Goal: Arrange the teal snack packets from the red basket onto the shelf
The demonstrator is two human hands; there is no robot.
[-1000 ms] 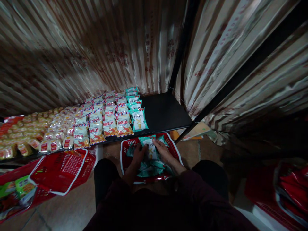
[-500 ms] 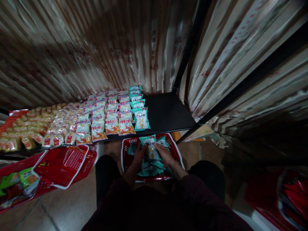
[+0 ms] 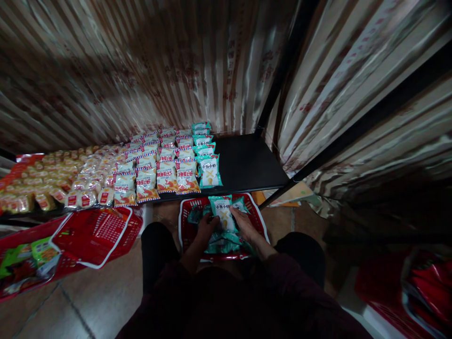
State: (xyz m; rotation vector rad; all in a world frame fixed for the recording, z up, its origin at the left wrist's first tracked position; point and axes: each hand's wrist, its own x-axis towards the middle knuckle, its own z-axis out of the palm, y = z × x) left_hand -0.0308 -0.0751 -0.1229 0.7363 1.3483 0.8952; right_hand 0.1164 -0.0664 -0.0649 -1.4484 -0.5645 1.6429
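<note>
Between my two hands is a teal and white snack bag, held upright over the red basket. My left hand grips the bag's left edge, and my right hand presses against its right edge. Below and around it, more teal snack bags lie in the basket, which stands on the floor between my knees. At the front of the black shelf, another teal snack bag heads a row of the same kind. To its left are white and orange snack bags in rows.
Small round wrapped packs fill the left of the black shelf. Red baskets stand at left, one holding green packets. A dark post rises at the shelf's right corner, with pleated curtains behind. Another red basket is at right.
The bag in my hands has risen slightly, and its front shows more. My left fingers have slid a little lower on its edge. The whole view has shifted slightly.
</note>
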